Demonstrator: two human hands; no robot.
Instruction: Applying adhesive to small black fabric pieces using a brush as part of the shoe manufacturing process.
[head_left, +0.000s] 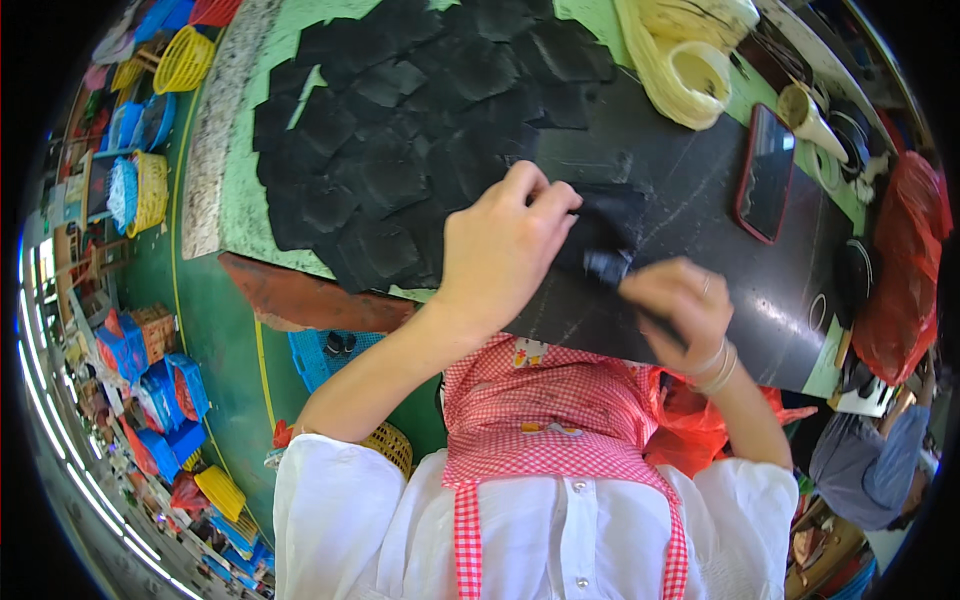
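My left hand [505, 240] is closed, fingers curled, at the edge of a small black flat piece [612, 212] lying on a dark board [740, 270]. Its fingertips rest on or pinch that piece; the exact contact is hidden. My right hand [685, 308], smeared by motion, grips a dark-handled tool that looks like a brush [606, 266]. The tool's blurred pale end is at the near edge of the piece. Many similar black pieces [390, 180] lie overlapped in a wide spread beyond and left of my left hand; whether they are leather or fabric I cannot tell.
A phone [765, 175] lies on the board's right side. A yellowish plastic-covered container [697, 75] stands at the far right, near a cone [812, 125]. A red plastic bag [900, 270] is at the right edge, with another person [868, 465] below. Baskets [150, 190] stand at left.
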